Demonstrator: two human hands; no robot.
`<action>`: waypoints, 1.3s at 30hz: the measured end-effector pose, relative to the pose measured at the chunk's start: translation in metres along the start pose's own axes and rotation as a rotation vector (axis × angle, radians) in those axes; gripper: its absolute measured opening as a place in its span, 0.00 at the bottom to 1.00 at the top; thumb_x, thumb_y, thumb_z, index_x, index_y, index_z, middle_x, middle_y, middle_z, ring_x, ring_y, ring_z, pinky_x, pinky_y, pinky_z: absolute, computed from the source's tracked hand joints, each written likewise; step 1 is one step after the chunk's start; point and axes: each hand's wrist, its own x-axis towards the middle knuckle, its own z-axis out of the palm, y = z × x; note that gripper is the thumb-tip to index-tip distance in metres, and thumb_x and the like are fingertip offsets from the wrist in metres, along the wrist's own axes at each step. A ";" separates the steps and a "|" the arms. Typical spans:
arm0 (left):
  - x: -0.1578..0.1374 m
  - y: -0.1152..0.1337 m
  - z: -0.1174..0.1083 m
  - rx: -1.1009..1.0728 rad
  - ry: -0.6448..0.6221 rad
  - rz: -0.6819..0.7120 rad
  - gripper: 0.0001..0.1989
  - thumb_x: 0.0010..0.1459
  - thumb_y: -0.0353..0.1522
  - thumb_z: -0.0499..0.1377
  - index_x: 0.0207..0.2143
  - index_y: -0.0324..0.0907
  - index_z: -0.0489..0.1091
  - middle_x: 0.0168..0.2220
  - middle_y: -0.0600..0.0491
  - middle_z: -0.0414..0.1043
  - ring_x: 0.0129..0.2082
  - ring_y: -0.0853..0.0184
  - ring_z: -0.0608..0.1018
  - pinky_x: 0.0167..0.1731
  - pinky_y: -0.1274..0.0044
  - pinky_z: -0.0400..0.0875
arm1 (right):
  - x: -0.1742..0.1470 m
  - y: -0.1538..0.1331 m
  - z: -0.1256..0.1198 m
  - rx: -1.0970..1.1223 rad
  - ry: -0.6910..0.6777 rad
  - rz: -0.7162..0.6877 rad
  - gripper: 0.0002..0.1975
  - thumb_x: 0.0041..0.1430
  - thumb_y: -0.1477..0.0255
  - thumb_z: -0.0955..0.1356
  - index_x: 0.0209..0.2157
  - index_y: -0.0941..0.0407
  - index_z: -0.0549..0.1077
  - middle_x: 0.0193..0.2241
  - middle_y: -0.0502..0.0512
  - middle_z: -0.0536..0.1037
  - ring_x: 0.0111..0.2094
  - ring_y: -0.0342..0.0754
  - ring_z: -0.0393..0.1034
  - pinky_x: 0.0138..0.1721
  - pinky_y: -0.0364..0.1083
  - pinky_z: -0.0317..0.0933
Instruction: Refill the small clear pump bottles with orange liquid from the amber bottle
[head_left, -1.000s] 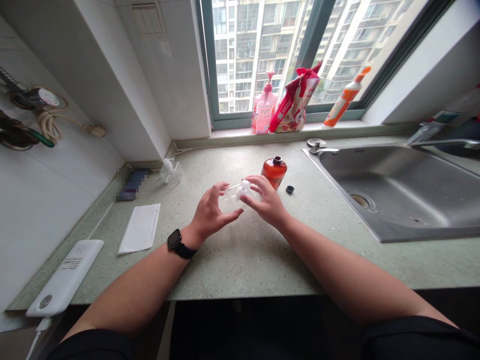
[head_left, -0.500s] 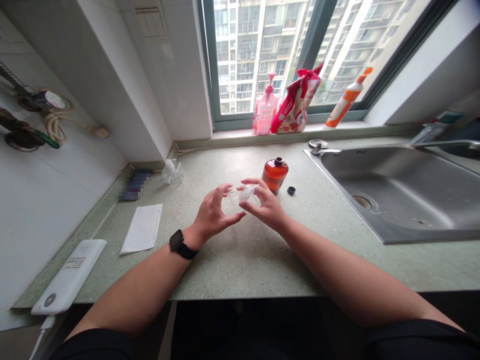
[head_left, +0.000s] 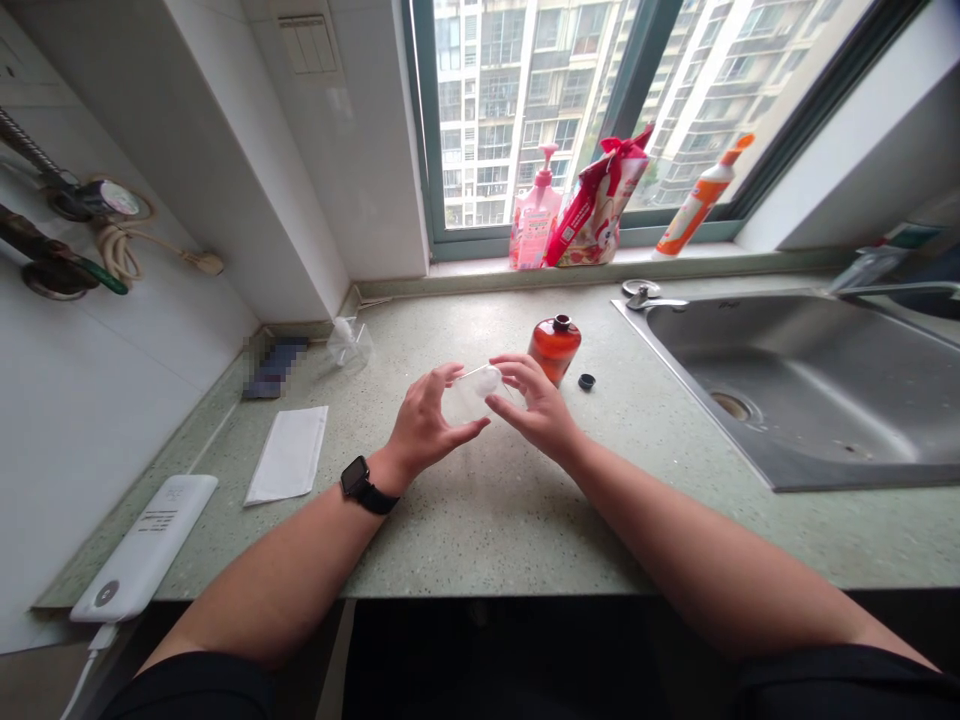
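Between my hands, above the counter, is a small clear bottle (head_left: 465,398) with a whitish pump head (head_left: 487,381). My left hand (head_left: 429,418) wears a black watch and curves its fingers and thumb around the bottle's left side. With fingers and thumb closed in from the right, my right hand (head_left: 538,405) grips the pump head. Its far fingers and part of the bottle are hard to see. Just behind my right hand stands an amber bottle (head_left: 555,345) with an uncapped neck, its lower part partly hidden. A small black cap (head_left: 586,382) lies to its right.
Another clear pump bottle (head_left: 350,345) stands at the back left. Nearby lie a pixelated dark item (head_left: 276,367), a white packet (head_left: 288,455) and a white power bank (head_left: 146,548) with a cable. A steel sink (head_left: 761,480) is at right. Pink, red and orange containers line the windowsill.
The pump head sits at a different angle in my right hand, its spout no longer pointing right. My left hand keeps its hold on the clear bottle. The view has shifted slightly.
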 end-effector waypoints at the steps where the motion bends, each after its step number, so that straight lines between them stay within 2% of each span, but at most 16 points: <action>1: 0.000 0.001 0.000 0.016 -0.011 0.025 0.39 0.58 0.45 0.75 0.65 0.47 0.62 0.56 0.43 0.78 0.52 0.53 0.83 0.56 0.58 0.78 | 0.000 -0.002 0.000 -0.031 -0.014 -0.015 0.17 0.65 0.54 0.75 0.51 0.46 0.80 0.57 0.59 0.76 0.62 0.59 0.71 0.65 0.63 0.67; 5: 0.000 0.003 0.002 0.062 -0.042 0.091 0.37 0.60 0.45 0.73 0.65 0.47 0.62 0.57 0.43 0.78 0.54 0.52 0.83 0.58 0.57 0.76 | 0.000 -0.006 0.000 -0.094 -0.022 -0.056 0.19 0.63 0.51 0.75 0.51 0.46 0.81 0.57 0.59 0.77 0.62 0.61 0.71 0.65 0.64 0.66; 11: 0.001 0.001 -0.001 0.070 -0.025 0.039 0.40 0.58 0.46 0.74 0.66 0.47 0.62 0.56 0.44 0.79 0.53 0.52 0.83 0.58 0.59 0.76 | 0.003 -0.004 -0.002 -0.106 0.076 -0.034 0.17 0.63 0.53 0.76 0.46 0.49 0.80 0.51 0.59 0.78 0.56 0.59 0.74 0.60 0.61 0.69; 17: 0.001 0.001 -0.003 0.123 -0.030 0.031 0.38 0.59 0.45 0.73 0.65 0.47 0.62 0.57 0.44 0.77 0.55 0.51 0.80 0.59 0.59 0.73 | 0.011 -0.012 -0.015 -0.066 0.020 -0.051 0.15 0.62 0.55 0.77 0.44 0.49 0.80 0.43 0.55 0.79 0.48 0.54 0.76 0.53 0.57 0.71; 25: 0.002 -0.004 -0.006 0.198 -0.016 -0.011 0.37 0.59 0.40 0.73 0.66 0.48 0.62 0.60 0.44 0.76 0.56 0.50 0.78 0.60 0.59 0.68 | 0.021 -0.015 -0.041 -0.083 -0.054 0.006 0.17 0.60 0.54 0.77 0.45 0.49 0.80 0.43 0.55 0.83 0.42 0.52 0.78 0.42 0.52 0.73; 33: 0.003 -0.006 -0.007 0.226 0.018 -0.032 0.36 0.59 0.40 0.74 0.65 0.49 0.63 0.58 0.45 0.77 0.56 0.50 0.77 0.59 0.59 0.66 | 0.026 -0.025 -0.058 -0.438 -0.131 -0.152 0.07 0.62 0.62 0.74 0.40 0.47 0.80 0.39 0.52 0.83 0.41 0.53 0.77 0.45 0.55 0.72; 39: 0.004 -0.005 -0.004 0.248 0.012 -0.033 0.36 0.59 0.40 0.73 0.65 0.48 0.64 0.58 0.45 0.77 0.57 0.49 0.77 0.58 0.60 0.66 | 0.024 -0.023 -0.075 -0.589 -0.174 -0.197 0.07 0.62 0.65 0.73 0.42 0.47 0.81 0.40 0.54 0.85 0.43 0.57 0.79 0.50 0.58 0.71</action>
